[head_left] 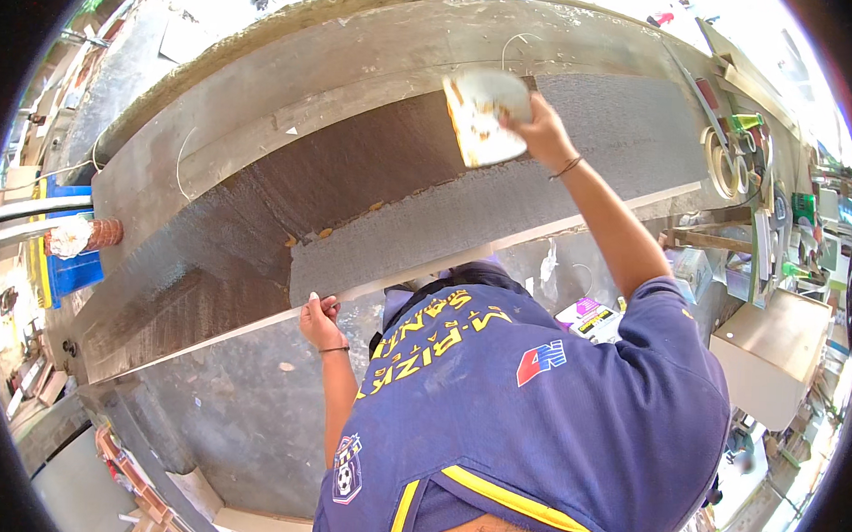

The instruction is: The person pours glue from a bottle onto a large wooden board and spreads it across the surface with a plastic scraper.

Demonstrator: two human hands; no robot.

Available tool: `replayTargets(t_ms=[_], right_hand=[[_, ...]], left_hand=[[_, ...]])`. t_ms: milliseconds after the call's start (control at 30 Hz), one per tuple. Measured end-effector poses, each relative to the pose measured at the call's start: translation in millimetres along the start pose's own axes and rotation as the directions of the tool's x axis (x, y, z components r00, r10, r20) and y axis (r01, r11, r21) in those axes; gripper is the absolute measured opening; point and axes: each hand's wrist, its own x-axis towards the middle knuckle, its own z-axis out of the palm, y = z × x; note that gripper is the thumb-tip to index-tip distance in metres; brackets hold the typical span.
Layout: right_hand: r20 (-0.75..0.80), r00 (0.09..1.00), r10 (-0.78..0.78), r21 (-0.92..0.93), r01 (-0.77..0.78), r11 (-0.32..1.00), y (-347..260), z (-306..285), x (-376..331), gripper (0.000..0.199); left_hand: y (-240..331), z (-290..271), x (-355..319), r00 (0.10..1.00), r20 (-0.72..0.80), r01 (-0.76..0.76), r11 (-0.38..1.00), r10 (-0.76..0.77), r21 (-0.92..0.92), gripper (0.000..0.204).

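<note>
White container (483,123), brown-smeared, right hand (541,137) gripping; left hand (320,321) at board (355,160) edge, grip unclear.

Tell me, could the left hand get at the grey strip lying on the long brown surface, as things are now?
Very likely yes: the left hand is right by the near-left corner of the grey strip, with nothing visible between. The right hand holds a stained pale piece well away.

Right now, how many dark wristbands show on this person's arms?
2: one dark wristband just behind the left hand, another dark wristband just behind the right hand. Overlapping strands could hide more.
</note>
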Motion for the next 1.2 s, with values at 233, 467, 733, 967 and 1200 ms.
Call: replayTargets(t_ms=[233, 467, 733, 967, 1200], right_hand=[[-0.279, 0.925, 0.258, -0.049, -0.282, 0.958, 58, -72, -53, 0.061], [-0.078, 0.975, -0.206, -0.324, 0.171, 0.930, 14, -82, -68, 0.040], [0.037, 0.855, -0.517, -0.878, 0.275, 0.391, 1, -64, -63, 0.029], [0.154, 0.984, 0.086, -0.818, 0.078, 0.569, -8, -3, -31, 0.038], [0.211, 0.965, 0.159, -0.728, 0.047, 0.684, -50, 98, -28, 0.033]], left_hand=[[-6, 4, 2, 0.999, 0.045, -0.016, 0.997, 0.020, -0.073, 0.022], [-8, -8, 4, 0.996, 0.064, -0.057, 0.998, 0.055, 0.025, 0.022], [-10, -20, 9, 0.986, 0.163, 0.026, 1.000, -0.026, -0.002, 0.022], [0, -12, 5, 0.965, 0.221, 0.147, 0.989, -0.144, 0.000, 0.022], [4, -11, 2, 0.966, 0.231, 0.148, 0.981, -0.117, -0.123, 0.023]])
